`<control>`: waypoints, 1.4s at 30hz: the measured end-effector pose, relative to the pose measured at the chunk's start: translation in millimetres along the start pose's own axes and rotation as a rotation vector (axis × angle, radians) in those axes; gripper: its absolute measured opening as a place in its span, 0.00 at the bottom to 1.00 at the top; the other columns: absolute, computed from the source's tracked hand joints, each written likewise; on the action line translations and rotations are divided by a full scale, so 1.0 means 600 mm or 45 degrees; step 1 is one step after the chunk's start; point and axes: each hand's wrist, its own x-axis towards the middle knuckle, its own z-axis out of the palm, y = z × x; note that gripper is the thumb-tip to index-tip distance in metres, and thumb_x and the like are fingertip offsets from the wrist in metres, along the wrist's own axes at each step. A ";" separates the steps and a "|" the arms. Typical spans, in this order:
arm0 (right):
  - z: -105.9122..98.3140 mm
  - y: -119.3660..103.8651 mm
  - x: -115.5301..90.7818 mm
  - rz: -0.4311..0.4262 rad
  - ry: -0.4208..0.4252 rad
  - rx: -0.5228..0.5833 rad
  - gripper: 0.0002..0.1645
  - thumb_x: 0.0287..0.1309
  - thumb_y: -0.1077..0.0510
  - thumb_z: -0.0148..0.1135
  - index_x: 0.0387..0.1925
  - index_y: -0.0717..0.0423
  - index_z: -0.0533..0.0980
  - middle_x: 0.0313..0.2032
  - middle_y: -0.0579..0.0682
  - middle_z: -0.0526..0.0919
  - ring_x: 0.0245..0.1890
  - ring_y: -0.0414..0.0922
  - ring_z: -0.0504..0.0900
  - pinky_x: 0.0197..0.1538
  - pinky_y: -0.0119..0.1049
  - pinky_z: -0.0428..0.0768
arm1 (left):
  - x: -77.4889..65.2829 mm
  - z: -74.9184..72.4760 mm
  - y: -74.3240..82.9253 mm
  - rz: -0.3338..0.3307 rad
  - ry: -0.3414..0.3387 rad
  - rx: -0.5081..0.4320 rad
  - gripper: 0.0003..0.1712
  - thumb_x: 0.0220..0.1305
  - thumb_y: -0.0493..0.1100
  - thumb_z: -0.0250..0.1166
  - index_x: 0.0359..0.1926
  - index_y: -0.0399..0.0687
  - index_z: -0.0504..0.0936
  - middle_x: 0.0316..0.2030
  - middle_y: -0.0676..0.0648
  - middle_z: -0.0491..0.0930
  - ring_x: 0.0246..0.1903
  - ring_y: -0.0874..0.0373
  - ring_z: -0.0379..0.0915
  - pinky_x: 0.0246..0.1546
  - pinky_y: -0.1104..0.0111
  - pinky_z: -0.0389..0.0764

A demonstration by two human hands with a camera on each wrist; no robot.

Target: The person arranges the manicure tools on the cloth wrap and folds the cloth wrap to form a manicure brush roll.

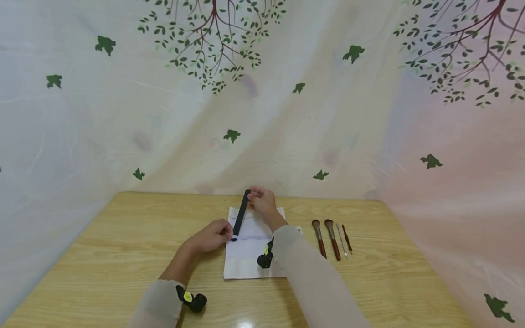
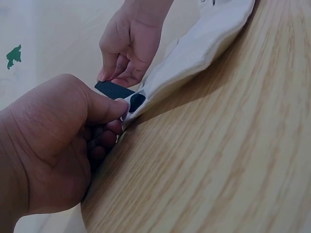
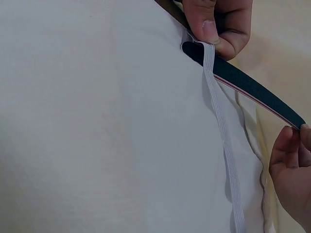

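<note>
A white cloth pouch (image 1: 246, 264) with an elastic band (image 3: 221, 121) sewn across it lies on the table. My left hand (image 1: 214, 234) is at its left edge, pinching the elastic between thumb and fingers. Through the lifted loop runs a black nail file (image 1: 242, 212), its near rounded end poking out just past the band. My right hand (image 1: 264, 202) pinches the far end of the file, which slants up and away from the cloth. In the right wrist view the file (image 3: 257, 92) bows slightly and shows a thin pink layer along its side.
To the right of the cloth, two brushes with reddish-brown handles, a left brush (image 1: 319, 239) and a right brush (image 1: 332, 239), lie beside a thin silver tool (image 1: 342, 240) and a thin dark brown tool (image 1: 347, 238). A leaf-printed curtain (image 1: 184, 150) hangs behind the wooden table (image 1: 123, 241).
</note>
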 end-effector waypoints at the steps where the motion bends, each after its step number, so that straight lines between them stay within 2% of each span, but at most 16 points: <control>1: 0.000 0.001 0.001 0.015 0.000 -0.017 0.20 0.63 0.76 0.60 0.56 0.69 0.79 0.38 0.53 0.82 0.34 0.40 0.80 0.41 0.36 0.85 | 0.000 0.000 0.001 -0.003 -0.001 0.001 0.04 0.72 0.35 0.58 0.39 0.41 0.78 0.34 0.50 0.74 0.38 0.57 0.69 0.43 0.64 0.70; 8: 0.005 0.017 -0.001 0.021 -0.020 -0.058 0.17 0.63 0.75 0.61 0.54 0.71 0.79 0.35 0.52 0.84 0.33 0.38 0.81 0.38 0.31 0.82 | -0.001 -0.001 0.000 -0.005 -0.003 0.010 0.03 0.72 0.35 0.59 0.38 0.42 0.78 0.34 0.50 0.74 0.37 0.57 0.68 0.42 0.65 0.69; 16: 0.005 0.022 -0.002 0.053 -0.087 -0.078 0.17 0.64 0.75 0.60 0.55 0.71 0.78 0.36 0.51 0.84 0.36 0.39 0.82 0.42 0.33 0.83 | -0.001 -0.002 0.002 0.019 -0.007 0.015 0.03 0.72 0.35 0.59 0.39 0.41 0.78 0.34 0.50 0.74 0.37 0.57 0.69 0.42 0.65 0.70; 23: 0.005 0.026 -0.001 0.056 -0.143 -0.163 0.17 0.64 0.74 0.61 0.54 0.69 0.79 0.35 0.49 0.82 0.36 0.40 0.81 0.42 0.30 0.81 | -0.001 -0.003 0.001 -0.009 -0.010 0.025 0.03 0.73 0.34 0.58 0.39 0.42 0.77 0.34 0.50 0.73 0.37 0.57 0.68 0.42 0.65 0.69; 31: 0.004 0.033 0.001 0.089 -0.226 -0.122 0.17 0.64 0.75 0.60 0.54 0.70 0.77 0.35 0.49 0.80 0.36 0.41 0.79 0.40 0.30 0.80 | -0.002 -0.003 -0.003 0.026 -0.004 0.031 0.03 0.73 0.34 0.58 0.39 0.41 0.77 0.34 0.50 0.73 0.38 0.57 0.68 0.42 0.65 0.69; 39: 0.002 0.026 -0.008 0.028 -0.316 -0.358 0.15 0.63 0.71 0.64 0.51 0.67 0.80 0.40 0.52 0.84 0.37 0.40 0.80 0.43 0.29 0.79 | -0.003 -0.004 0.002 -0.036 -0.025 0.025 0.03 0.74 0.35 0.57 0.40 0.41 0.76 0.36 0.49 0.73 0.39 0.56 0.68 0.44 0.63 0.69; 42: 0.000 0.024 -0.009 0.014 -0.338 -0.400 0.14 0.63 0.69 0.65 0.50 0.67 0.80 0.40 0.52 0.84 0.37 0.40 0.80 0.42 0.29 0.78 | -0.003 -0.004 0.004 -0.053 -0.031 0.015 0.03 0.75 0.35 0.56 0.41 0.41 0.76 0.36 0.49 0.73 0.40 0.55 0.68 0.44 0.62 0.69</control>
